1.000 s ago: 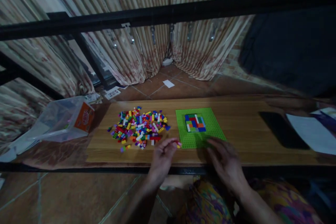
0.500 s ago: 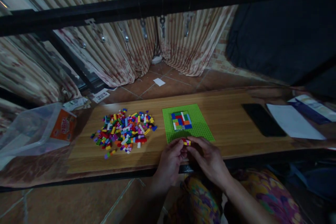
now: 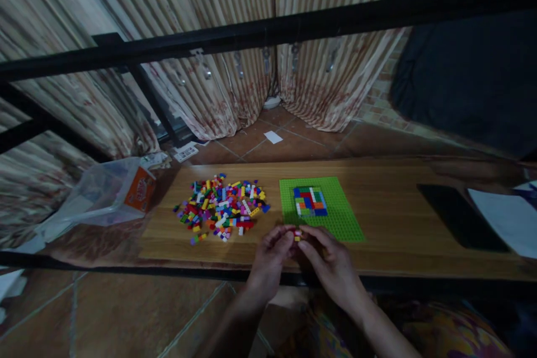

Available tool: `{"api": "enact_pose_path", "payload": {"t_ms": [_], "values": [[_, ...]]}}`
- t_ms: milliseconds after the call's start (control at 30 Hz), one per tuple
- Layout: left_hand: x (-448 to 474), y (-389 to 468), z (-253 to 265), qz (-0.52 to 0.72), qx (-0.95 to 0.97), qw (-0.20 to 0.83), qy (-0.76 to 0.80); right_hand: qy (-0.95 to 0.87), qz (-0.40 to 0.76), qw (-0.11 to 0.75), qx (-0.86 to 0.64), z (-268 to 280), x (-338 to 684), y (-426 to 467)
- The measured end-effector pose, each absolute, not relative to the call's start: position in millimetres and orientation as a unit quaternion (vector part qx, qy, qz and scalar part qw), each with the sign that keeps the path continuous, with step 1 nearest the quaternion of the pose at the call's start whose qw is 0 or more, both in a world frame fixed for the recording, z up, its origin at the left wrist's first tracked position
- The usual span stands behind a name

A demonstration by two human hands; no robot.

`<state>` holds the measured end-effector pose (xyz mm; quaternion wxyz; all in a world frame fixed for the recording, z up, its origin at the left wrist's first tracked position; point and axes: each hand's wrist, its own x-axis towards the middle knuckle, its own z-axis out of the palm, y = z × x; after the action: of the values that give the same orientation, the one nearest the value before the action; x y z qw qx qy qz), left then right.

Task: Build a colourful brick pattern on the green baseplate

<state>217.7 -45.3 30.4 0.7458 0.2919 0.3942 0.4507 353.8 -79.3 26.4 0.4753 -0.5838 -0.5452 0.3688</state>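
Observation:
Small toy bricks (image 3: 297, 235) in yellow, pink and red are pinched between my two hands, at the near edge of the green baseplate (image 3: 346, 218). My left hand (image 3: 272, 254) grips them from the left with closed fingers. From the other side, the thumb and fingers of my right hand (image 3: 331, 260) close on the same bricks. How the pieces join is too small to make out. On the baseplate lies a flat block of multicoloured bricks (image 3: 310, 202), in blue, red, green, white and orange.
A heap of loose bricks (image 3: 222, 207) covers the left part of the wooden board (image 3: 390, 201). Beyond it stands a clear plastic box (image 3: 98, 193) with an orange label. A dark flat slab (image 3: 459, 215) and white paper (image 3: 503, 218) lie at the right. A black rail (image 3: 235, 33) crosses behind.
The camera view has turned left, so the board and its contents appear further right. Both hands still hold the small bricks, which have been tilted slightly between the fingers.

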Motion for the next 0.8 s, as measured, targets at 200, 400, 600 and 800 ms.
{"api": "enact_pose_path", "payload": {"t_ms": [200, 400, 600, 800], "values": [[185.2, -40.3, 21.3, 0.527, 0.415, 0.604, 0.431, -0.377, 0.533, 0.525, -0.545, 22.6, 302.4, -55.3], [174.8, -43.3, 14.2, 0.552, 0.44, 0.569, 0.421, -0.336, 0.531, 0.543, -0.557, 21.0, 275.3, -36.8], [185.3, -53.6, 6.4, 0.564, 0.383, 0.598, 0.422, -0.367, 0.492, 0.518, -0.595, 9.1, 283.9, -46.8], [193.9, -67.2, -0.4, 0.6, 0.304, 0.59, 0.446, -0.38, 0.476, 0.499, -0.617, -2.7, 284.6, -61.0]]}}
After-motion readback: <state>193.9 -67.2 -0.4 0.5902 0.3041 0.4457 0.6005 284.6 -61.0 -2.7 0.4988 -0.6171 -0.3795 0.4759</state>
